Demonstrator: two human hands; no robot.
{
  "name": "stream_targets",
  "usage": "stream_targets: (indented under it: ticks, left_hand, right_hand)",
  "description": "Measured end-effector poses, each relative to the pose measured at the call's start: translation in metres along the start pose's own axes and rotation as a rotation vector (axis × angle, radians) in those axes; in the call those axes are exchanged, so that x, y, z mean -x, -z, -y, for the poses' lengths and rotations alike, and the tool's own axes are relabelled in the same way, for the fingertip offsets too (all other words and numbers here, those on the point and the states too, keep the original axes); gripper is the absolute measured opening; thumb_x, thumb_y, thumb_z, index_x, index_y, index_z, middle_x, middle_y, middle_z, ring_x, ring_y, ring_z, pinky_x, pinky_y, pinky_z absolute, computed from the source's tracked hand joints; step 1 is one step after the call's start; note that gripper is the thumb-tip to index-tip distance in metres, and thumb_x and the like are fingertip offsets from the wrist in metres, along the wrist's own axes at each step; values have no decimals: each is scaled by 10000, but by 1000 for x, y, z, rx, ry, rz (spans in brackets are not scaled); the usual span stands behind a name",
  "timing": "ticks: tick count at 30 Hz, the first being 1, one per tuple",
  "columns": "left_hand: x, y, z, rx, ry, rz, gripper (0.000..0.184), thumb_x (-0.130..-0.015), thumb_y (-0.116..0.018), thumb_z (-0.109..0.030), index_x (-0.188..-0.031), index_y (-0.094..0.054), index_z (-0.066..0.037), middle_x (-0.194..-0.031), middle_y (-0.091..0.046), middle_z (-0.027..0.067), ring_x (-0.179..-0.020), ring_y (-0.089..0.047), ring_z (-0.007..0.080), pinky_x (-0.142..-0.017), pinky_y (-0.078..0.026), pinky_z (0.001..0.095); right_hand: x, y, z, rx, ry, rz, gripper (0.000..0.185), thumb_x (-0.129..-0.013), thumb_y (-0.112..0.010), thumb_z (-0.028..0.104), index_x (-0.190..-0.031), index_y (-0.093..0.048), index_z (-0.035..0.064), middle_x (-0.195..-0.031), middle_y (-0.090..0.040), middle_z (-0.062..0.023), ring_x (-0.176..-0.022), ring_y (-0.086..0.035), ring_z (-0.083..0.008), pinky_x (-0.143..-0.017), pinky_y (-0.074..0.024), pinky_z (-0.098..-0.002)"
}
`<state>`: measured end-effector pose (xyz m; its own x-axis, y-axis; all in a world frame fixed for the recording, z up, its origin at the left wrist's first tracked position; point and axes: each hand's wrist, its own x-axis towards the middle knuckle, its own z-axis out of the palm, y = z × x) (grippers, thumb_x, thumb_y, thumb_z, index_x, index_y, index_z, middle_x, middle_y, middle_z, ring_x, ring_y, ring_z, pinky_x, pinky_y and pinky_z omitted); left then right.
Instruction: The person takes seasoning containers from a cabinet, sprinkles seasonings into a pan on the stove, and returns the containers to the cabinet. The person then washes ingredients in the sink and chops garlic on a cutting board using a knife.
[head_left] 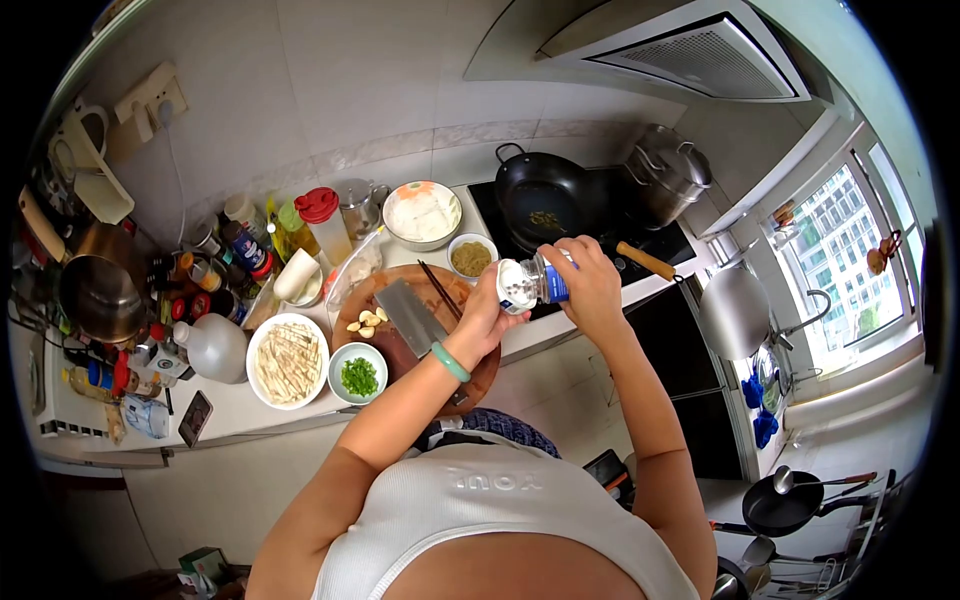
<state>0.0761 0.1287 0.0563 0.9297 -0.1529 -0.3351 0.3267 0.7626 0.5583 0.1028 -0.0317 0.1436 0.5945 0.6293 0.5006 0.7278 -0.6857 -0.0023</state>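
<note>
We see the left hand (482, 314) and right hand (592, 290) gripping the jar (554, 283) with their fingers; a slip could drop it onto the nearest bowl (451, 259).

1. A kitchen, compact and domestic in look.
2. Far right, a range hood (700, 60) overhangs a stove (662, 235) bearing a wok (545, 190) and a steel pot (668, 180).
3. The tabletop (240, 425) carries a cutting board (482, 372), cleaver (412, 315) and food bowls (253, 370).
4. Seasoning bottles (245, 247) crowd the left; a frying pan (775, 512) sits near right.

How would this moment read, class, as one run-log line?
left hand: holding white cap-like piece; right hand: gripping blue-labelled jar; cleaver: on chopping board
</note>
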Motion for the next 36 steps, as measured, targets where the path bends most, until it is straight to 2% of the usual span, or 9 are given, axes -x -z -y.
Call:
stream_targets:
  ticks: [5, 13, 18, 21, 26, 27, 30, 32, 36]
  left_hand:
    - [0, 1, -2, -6, -12, -6, 387, -1004, -364, -424, -1155, -518, -103, -1048, -617, 79, -883, -612, 189, -667, -541, 341]
    - [-5, -1, 7, -28, 24, 6, 400, -999, -374, -443, -1156, -519, -104, -1038, -618, 65, -880, -619, 184, -660, -548, 331]
    - [-4, -10, 13, -60, -2, -20, 341, -978, -387, -448, -1120, -511, -163, -1049, -603, 43, -895, -599, 187, -660, -517, 360]
    - [-14, -4, 17, -82, 16, 54, 333, -983, -374, -440, -1122, -507, -168, -1058, -604, 36, -898, -601, 188, -662, -519, 351]
    - [-18, -13, 23, -126, 53, 21, 325, -988, -369, -438, -1134, -500, -178, -1067, -606, 38, -906, -605, 187, -664, -523, 346]
    - [-19, -14, 22, -141, 57, 25, 325, -988, -371, -442, -1138, -499, -183, -1070, -607, 38, -911, -606, 185, -663, -524, 346]
    - [-19, -15, 26, -152, 63, 6, 325, -988, -373, -445, -1149, -495, -190, -1089, -604, 40, -922, -608, 186, -663, -523, 348]
    - [-23, -14, 26, -144, 66, -3, 345, -989, -368, -449, -1152, -503, -177, -1072, -617, 48, -907, -615, 188, -670, -523, 354]
    - [-49, -7, 28, -95, 129, 148, 418, -986, -352, -472, -1119, -542, -124, -1015, -642, 85, -858, -631, 232, -663, -526, 354]
  right_hand:
    - [-3, -1, 0, -4, 14, -12, 691, -495, -739, -22, -1149, -588, 139, -1100, -562, -49, -1051, -525, -284, -784, -479, -381]
    - [3, -5, -1, 49, 33, -6, 510, -632, -652, 0, -1123, -613, 132, -1083, -582, -55, -1047, -532, -278, -756, -461, -368]
    - [9, -3, -7, 48, -4, -31, 516, -629, -653, 1, -1126, -615, 133, -1079, -581, -51, -1045, -531, -279, -744, -455, -364]
    - [17, 1, -8, 34, -48, -56, 513, -628, -654, 1, -1122, -618, 135, -1074, -580, -50, -1045, -531, -278, -734, -453, -364]
    - [21, -5, -18, 66, -32, -54, 495, -637, -647, 5, -1114, -626, 135, -1086, -575, -53, -1048, -530, -276, -728, -450, -368]
    - [24, -12, -23, 65, -25, -53, 583, -561, -688, -2, -1124, -613, 127, -1071, -578, -60, -1038, -533, -299, -743, -457, -392]
    - [29, -9, -24, 59, -72, -31, 500, -635, -646, -2, -1114, -625, 139, -1080, -578, -47, -1051, -528, -273, -727, -450, -367]
    - [32, -3, -23, 47, -96, -37, 530, -593, -676, -13, -1099, -623, 135, -1076, -581, -49, -1042, -532, -280, -765, -463, -374]
    - [43, -9, -38, -123, -280, -142, 644, -499, -756, -5, -1109, -592, 119, -1069, -584, -67, -1024, -538, -317, -869, -467, -386]
